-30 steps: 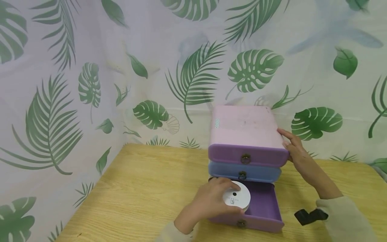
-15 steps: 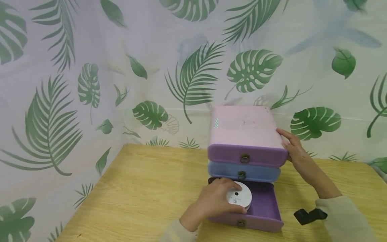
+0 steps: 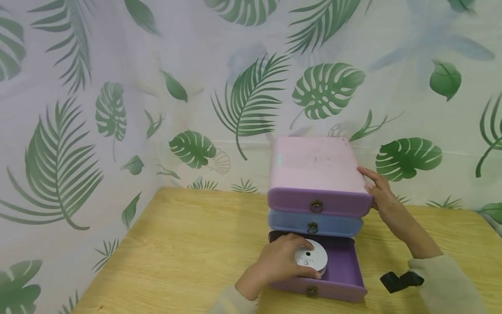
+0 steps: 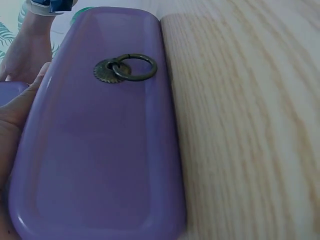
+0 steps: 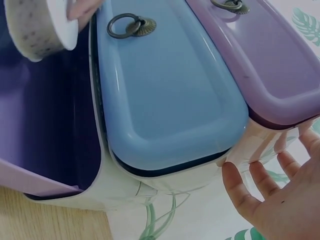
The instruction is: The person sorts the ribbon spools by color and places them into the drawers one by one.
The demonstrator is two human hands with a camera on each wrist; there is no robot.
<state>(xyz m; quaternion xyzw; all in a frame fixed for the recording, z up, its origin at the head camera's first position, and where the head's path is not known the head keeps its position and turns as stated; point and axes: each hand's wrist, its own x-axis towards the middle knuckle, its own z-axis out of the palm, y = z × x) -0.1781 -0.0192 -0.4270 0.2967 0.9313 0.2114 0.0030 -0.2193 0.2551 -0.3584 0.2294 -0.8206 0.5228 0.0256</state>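
Note:
A white ribbon spool [image 3: 312, 256] with a small centre hole is held between the thumb and fingers of my left hand [image 3: 279, 261]. Dotted ribbon shows round its edge in the right wrist view. The hand and spool are over the pulled-out bottom purple drawer [image 3: 342, 264]; whether the spool touches the drawer floor, I cannot tell. With fingers extended, my right hand [image 3: 386, 205] rests against the right side of the pink-topped drawer cabinet [image 3: 313, 163]. In the left wrist view, the drawer's purple front [image 4: 100, 145] hides most of the left hand.
Above the pulled-out drawer are a blue drawer [image 3: 337, 222] and an upper purple drawer [image 3: 349, 203], both pushed in, with ring pulls. The cabinet stands on a wooden table [image 3: 188, 244]. Behind it hangs a leaf-print cloth [image 3: 157, 43]. A black strap piece [image 3: 400, 281] is at the right sleeve.
My left hand and the spool have shifted slightly right within the drawer. My right hand stays on the cabinet's side.

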